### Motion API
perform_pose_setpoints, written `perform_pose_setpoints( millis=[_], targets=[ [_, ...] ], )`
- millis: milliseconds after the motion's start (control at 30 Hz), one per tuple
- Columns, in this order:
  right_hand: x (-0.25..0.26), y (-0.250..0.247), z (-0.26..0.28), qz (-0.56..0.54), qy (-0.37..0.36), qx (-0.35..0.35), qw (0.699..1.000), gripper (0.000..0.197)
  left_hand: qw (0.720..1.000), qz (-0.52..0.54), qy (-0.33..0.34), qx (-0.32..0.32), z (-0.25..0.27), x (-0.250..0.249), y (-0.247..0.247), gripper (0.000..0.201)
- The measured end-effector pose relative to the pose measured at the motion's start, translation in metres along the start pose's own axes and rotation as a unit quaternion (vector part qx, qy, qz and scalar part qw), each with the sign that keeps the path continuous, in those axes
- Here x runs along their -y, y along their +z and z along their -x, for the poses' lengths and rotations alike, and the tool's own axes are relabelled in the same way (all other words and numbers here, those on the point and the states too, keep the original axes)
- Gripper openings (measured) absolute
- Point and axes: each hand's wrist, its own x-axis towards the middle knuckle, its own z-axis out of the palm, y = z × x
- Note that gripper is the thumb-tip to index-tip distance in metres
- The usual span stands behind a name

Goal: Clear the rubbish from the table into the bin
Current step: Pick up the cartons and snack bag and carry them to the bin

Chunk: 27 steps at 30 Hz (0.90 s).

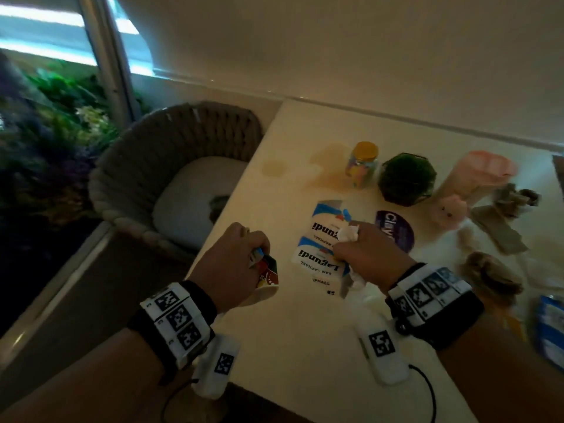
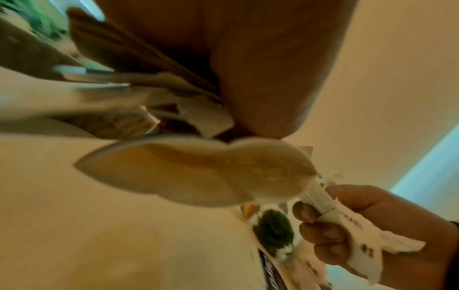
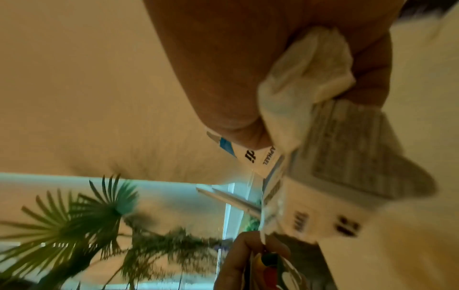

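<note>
My left hand [image 1: 241,254] hovers over the table's left edge and grips a bundle of rubbish: a red and green wrapper [image 1: 269,272], grey card pieces [image 2: 149,94] and a flattened beige paper piece [image 2: 198,172]. My right hand [image 1: 363,248] grips a crumpled white tissue [image 1: 348,234] together with a flattened white and blue Lagundi box [image 1: 317,257], which hangs from the fist above the white table [image 1: 290,331]. The tissue [image 3: 310,68] and the box [image 3: 323,186] fill the right wrist view. No bin is in view.
A yellow-lidded jar [image 1: 363,164], a green plant ball [image 1: 407,178], a pink cup [image 1: 476,175], a pink toy [image 1: 451,209] and a purple round lid [image 1: 396,232] stand behind. Crumpled brown paper [image 1: 491,276], a brown card strip [image 1: 500,232] and a blue packet [image 1: 549,328] lie right. A wicker chair [image 1: 171,154] stands left.
</note>
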Motion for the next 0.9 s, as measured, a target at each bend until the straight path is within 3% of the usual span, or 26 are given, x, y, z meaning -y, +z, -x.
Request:
perform_pose_setpoints(
  millis=[100, 200, 367, 467, 600, 800, 900],
  targets=[
    [0.049, 0.077, -0.024, 0.053, -0.027, 0.061, 0.996, 0.024, 0.997, 0.027, -0.066, -0.034, 0.048, 0.085, -0.027, 0.032],
    [0.090, 0.169, -0.052, 0.081, -0.048, 0.147, 0.985, 0.028, 0.977, 0.050, -0.192, -0.073, 0.101, 0.180, -0.046, 0.030],
    [0.123, 0.333, -0.100, 0.146, -0.043, 0.306, 0.940, 0.041, 0.942, 0.054, -0.322, -0.083, 0.174, 0.311, -0.051, 0.032],
    [0.101, 0.417, -0.127, 0.162, -0.048, 0.273, 0.947, 0.040, 0.923, 0.070, -0.373, -0.063, 0.200, 0.368, -0.030, 0.033],
    [0.049, 0.501, -0.147, 0.178, 0.009, 0.251, 0.951, 0.042, 0.906, 0.121, -0.400, -0.066, 0.221, 0.428, 0.008, 0.030],
    [-0.018, 0.570, -0.197, 0.214, 0.062, 0.216, 0.951, 0.069, 0.881, 0.183, -0.432, -0.059, 0.224, 0.496, 0.089, 0.025],
    [-0.046, 0.591, -0.224, 0.215, 0.046, 0.178, 0.959, 0.068, 0.874, 0.205, -0.438, -0.050, 0.213, 0.521, 0.135, 0.024]
  ],
)
